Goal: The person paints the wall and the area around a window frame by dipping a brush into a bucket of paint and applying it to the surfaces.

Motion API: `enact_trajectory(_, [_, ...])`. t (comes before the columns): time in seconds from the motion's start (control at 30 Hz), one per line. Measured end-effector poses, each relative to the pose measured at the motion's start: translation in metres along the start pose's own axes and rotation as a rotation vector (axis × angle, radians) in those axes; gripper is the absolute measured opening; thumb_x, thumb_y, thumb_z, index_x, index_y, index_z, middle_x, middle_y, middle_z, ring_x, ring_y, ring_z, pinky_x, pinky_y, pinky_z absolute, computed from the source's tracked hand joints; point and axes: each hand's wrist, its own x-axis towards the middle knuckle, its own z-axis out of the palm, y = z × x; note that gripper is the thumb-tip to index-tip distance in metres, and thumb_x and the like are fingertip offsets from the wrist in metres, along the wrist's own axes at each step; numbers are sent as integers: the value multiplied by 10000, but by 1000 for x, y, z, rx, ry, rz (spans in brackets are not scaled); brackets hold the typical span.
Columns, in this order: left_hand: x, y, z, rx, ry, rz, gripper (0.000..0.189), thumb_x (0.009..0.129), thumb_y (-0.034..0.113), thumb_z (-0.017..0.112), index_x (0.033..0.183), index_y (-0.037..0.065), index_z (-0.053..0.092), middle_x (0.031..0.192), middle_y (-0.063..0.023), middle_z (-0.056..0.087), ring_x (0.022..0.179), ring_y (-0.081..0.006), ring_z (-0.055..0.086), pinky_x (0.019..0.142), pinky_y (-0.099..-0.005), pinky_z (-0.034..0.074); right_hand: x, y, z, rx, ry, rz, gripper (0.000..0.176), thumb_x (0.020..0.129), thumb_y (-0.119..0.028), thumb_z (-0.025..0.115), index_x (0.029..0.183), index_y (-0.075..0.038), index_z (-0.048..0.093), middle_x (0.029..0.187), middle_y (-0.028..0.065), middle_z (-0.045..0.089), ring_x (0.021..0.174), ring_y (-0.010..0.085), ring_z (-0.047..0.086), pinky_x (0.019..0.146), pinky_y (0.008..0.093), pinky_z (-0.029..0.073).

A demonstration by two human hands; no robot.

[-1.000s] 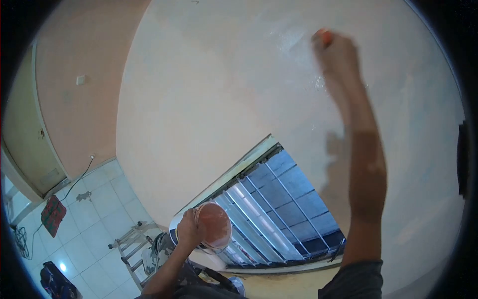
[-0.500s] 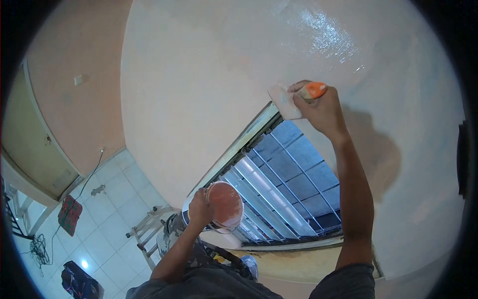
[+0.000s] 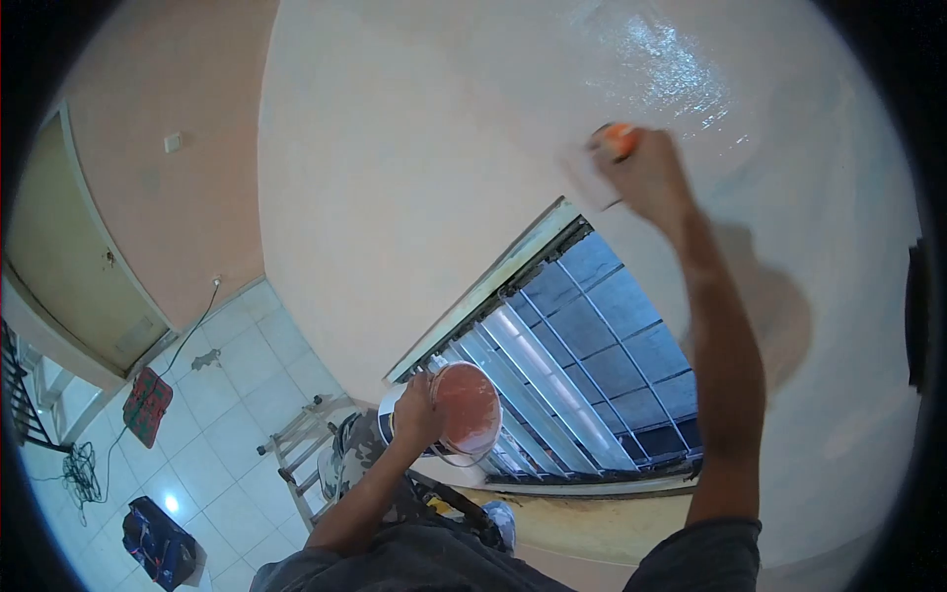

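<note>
High on the pale wall [image 3: 395, 197], just above the window's upper corner, my right hand [image 3: 646, 178] is closed around a wide paintbrush with an orange handle [image 3: 621, 139]. Motion smears the brush's broad pale end, which is at the wall surface. Down by my waist, my left hand [image 3: 418, 414] grips the rim of a white bucket [image 3: 468, 409]. Pinkish-red paint coats the bucket's inside, and its mouth tilts toward me.
The window [image 3: 592, 345] has metal bars and glass slats. Beside my legs stands a metal ladder [image 3: 296, 449]. A bag [image 3: 158, 543], a coiled cable [image 3: 84, 474] and a checked cloth [image 3: 148, 407] lie on the tiled floor [image 3: 232, 434]. Wet paint [image 3: 671, 74] glistens above.
My right hand has moved the paintbrush up the wall, away from the window corner. The view has shifted slightly; my left hand still holds the bucket.
</note>
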Motion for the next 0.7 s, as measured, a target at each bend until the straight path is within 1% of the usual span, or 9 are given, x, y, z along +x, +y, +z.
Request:
enact_trajectory(0.1, [-1,2,-5,-20,-63,-59,427,686,45,590,1092,-19,470,994,-257,580,910,-449,578,783,-512,469,2,-22,-69,-80,187,56,188,822,-182,644,943,-45,689,767,68,663,697,118,620,636,303,519])
enact_trajectory(0.17, [0,2,-3,6,-73,-33,439,691,50,584,1105,-25,460,992,-261,580,903,-451,580,773,-513,472,-8,-34,-83,-42,237,89,181,825,-176,646,946,-46,684,759,49,651,695,103,604,616,296,519])
enact_trajectory(0.3, [0,4,4,8,-76,-8,431,692,47,578,1099,-28,456,984,-266,580,893,-451,582,751,-515,474,-19,-14,-60,302,143,-18,245,813,-265,653,915,-45,687,707,89,642,619,145,635,620,330,527])
enact_trajectory(0.37, [-1,-1,10,34,-68,20,430,691,43,576,1099,-31,459,982,-266,581,889,-447,586,741,-512,479,-32,-15,-41,358,53,-16,249,807,-274,654,901,-46,689,700,100,646,600,165,645,621,333,529])
enact_trajectory(0.43, [-1,7,7,37,-78,18,436,691,42,575,1104,-33,460,989,-266,579,889,-446,586,743,-511,479,-47,-3,-11,324,-13,18,235,803,-261,653,896,-47,689,707,101,651,599,175,648,621,328,528])
enact_trajectory(0.5, [-1,10,5,42,-88,19,441,690,42,575,1109,-35,460,996,-266,578,890,-445,587,745,-510,479,-53,14,12,104,-56,-89,203,792,-237,659,881,-58,693,718,104,661,609,190,649,621,312,527])
enact_trajectory(0.6, [-2,10,8,13,-85,47,436,690,41,574,1104,-35,461,995,-266,578,888,-446,586,751,-510,475,-57,30,-22,12,-45,-7,173,797,-198,649,870,-47,694,734,127,666,620,216,648,611,290,518])
enact_trajectory(0.63, [-1,9,10,13,-98,46,433,689,42,576,1100,-33,462,992,-266,578,891,-447,584,755,-510,472,-52,41,-41,95,75,-114,166,803,-186,645,870,-43,694,727,115,666,622,200,642,604,287,515])
enact_trajectory(0.7, [-4,9,11,17,-132,45,430,688,42,577,1096,-32,462,989,-265,578,894,-448,582,760,-511,469,-53,37,-84,151,246,-158,148,828,-146,634,902,-31,690,760,51,658,669,127,603,624,255,492])
